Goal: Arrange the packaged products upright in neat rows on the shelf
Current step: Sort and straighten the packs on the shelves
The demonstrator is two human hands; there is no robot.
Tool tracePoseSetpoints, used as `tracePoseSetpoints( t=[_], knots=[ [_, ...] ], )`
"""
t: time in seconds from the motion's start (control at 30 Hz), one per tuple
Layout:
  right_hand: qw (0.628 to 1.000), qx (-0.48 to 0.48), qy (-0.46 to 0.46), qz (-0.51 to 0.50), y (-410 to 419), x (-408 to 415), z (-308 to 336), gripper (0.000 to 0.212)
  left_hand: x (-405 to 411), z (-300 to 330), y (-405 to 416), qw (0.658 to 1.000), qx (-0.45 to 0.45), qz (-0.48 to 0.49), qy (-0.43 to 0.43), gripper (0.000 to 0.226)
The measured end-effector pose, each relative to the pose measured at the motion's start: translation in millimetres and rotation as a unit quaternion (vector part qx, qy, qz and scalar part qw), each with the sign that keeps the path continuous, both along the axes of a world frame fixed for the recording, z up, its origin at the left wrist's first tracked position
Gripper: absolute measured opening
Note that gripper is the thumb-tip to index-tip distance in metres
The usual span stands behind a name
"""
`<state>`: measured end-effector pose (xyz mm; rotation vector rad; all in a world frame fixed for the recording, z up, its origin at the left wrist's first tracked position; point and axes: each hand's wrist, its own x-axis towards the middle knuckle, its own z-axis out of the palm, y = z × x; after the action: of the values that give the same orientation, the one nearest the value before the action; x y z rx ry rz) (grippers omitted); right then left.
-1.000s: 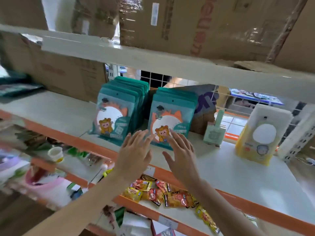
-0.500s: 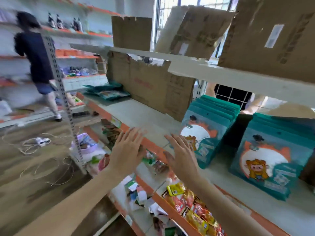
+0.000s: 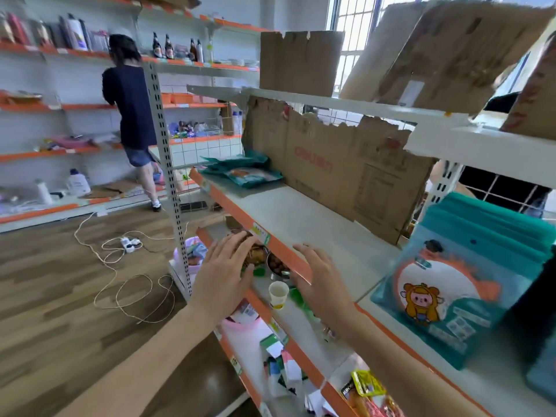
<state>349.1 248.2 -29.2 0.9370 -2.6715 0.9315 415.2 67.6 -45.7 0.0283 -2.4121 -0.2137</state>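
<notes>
A row of teal cartoon packages (image 3: 460, 284) stands upright at the right end of the white shelf (image 3: 304, 221). More teal packages (image 3: 243, 170) lie flat in a loose pile at the shelf's far left end. My left hand (image 3: 224, 275) and my right hand (image 3: 323, 284) hover in front of the shelf's orange edge, fingers spread, both holding nothing. Neither hand touches a package.
A torn cardboard sheet (image 3: 334, 173) leans along the shelf's back. Cardboard boxes (image 3: 301, 60) sit on the shelf above. Lower shelves hold a paper cup (image 3: 278, 294), snacks and small boxes. A person (image 3: 129, 115) stands at the far shelving; cables (image 3: 126, 266) lie on the wooden floor.
The view has swung left, from the standing packages toward the flat pile at the shelf's far end. Both hands stay raised and empty, now away from the upright rows.
</notes>
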Motion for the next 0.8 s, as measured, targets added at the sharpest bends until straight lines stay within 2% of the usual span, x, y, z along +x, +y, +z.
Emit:
tracePoseSetpoints(
  t=[0.17, 0.33, 0.53, 0.63, 0.7, 0.8],
  knots=[
    [0.997, -0.014, -0.061, 0.037, -40, -50, -7, 0.051, -41, -9, -34, 0.999, 0.012, 0.022, -0.03, 0.054],
    [0.996, -0.034, -0.066, 0.043, -87, -121, -11, 0.051, -98, -5, -72, 0.996, 0.054, 0.038, -0.064, 0.051],
    [0.995, -0.041, -0.068, 0.058, -143, -210, -4, 0.053, -182, 3, -119, 0.997, 0.039, 0.054, -0.049, 0.054],
    [0.993, -0.062, -0.087, 0.053, -164, -249, -3, 0.053, -219, 3, -142, 0.997, 0.002, 0.06, -0.048, 0.057],
    [0.987, -0.089, -0.127, 0.042, -174, -270, -5, 0.051, -240, 1, -154, 0.997, -0.02, 0.062, -0.049, 0.059],
    [0.962, -0.14, -0.232, 0.022, -184, -295, -11, 0.046, -264, -5, -171, 0.997, -0.016, 0.056, -0.051, 0.059]
  ],
)
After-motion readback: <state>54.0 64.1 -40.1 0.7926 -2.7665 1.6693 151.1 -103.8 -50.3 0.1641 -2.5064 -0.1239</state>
